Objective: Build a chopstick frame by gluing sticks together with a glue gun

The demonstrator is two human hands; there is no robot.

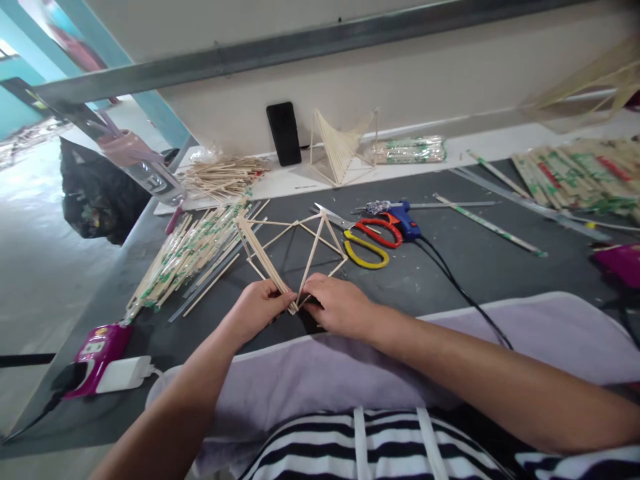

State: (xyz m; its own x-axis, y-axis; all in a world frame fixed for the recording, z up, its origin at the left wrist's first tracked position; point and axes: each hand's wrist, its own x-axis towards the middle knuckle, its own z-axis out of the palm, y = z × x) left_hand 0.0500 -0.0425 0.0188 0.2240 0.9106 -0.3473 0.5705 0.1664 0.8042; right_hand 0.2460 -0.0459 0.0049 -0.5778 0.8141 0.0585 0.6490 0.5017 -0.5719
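Note:
A frame of thin wooden sticks point(313, 259) stands on the dark grey table, with several sticks side by side along its left edge. My left hand point(259, 308) pinches the lower end of those sticks at the near corner. Right beside it, my right hand point(336, 303) closes its fingers on the same corner from the right. Scissors with red and yellow handles point(367, 257) lie just right of the frame, next to a blue glue gun point(404, 220). Wrapped stick bundles point(187, 257) lie to the left.
A black phone point(284, 133) leans on the wall beside a finished stick model point(341, 148). A cup point(143, 167) stands at the back left. Magenta power strip point(103, 353) sits front left; a purple cloth point(480, 327) covers the near edge.

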